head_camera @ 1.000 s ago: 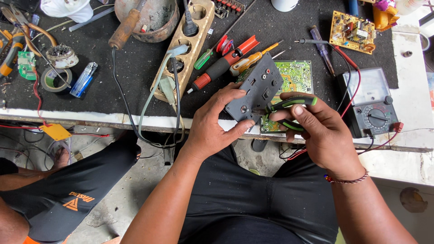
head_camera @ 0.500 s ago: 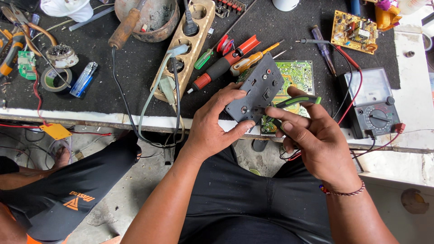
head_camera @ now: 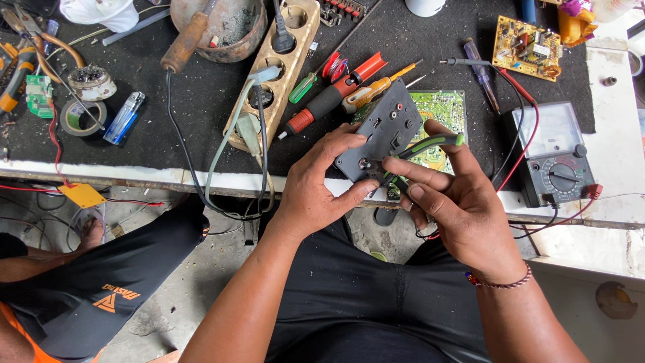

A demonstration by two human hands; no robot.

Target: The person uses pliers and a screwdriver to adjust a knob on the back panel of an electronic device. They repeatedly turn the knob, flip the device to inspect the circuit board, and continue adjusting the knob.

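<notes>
1. A round metal bowl (head_camera: 225,23) at the far edge of the desk (head_camera: 134,144) held dark ash-like residue, and a tool with a wooden handle (head_camera: 187,42) leaned against its rim.
2. A wooden holder (head_camera: 275,74) with round holes carried a black plug in one hole; grey and black cables ran from it over the desk's near edge.
3. The left hand (head_camera: 316,185) gripped a grey panel (head_camera: 379,131), thumb under its lower edge and fingers on its left side. The panel was held tilted above the near edge of the desk, over a green circuit board (head_camera: 440,111).
4. The right hand (head_camera: 457,202) was closed on green-handled pliers (head_camera: 423,146), whose nose met the panel's lower part.
5. Compared with a second earlier, the right hand's fingers had loosened and spread, exposing more of the upper green handle; the panel and left hand were unchanged.
6. Red-handled screwdrivers (head_camera: 336,91) lay just left of the panel and a meter (head_camera: 554,158) sat to the right near the edge. Open room remained only below the desk edge, over the lap.
</notes>
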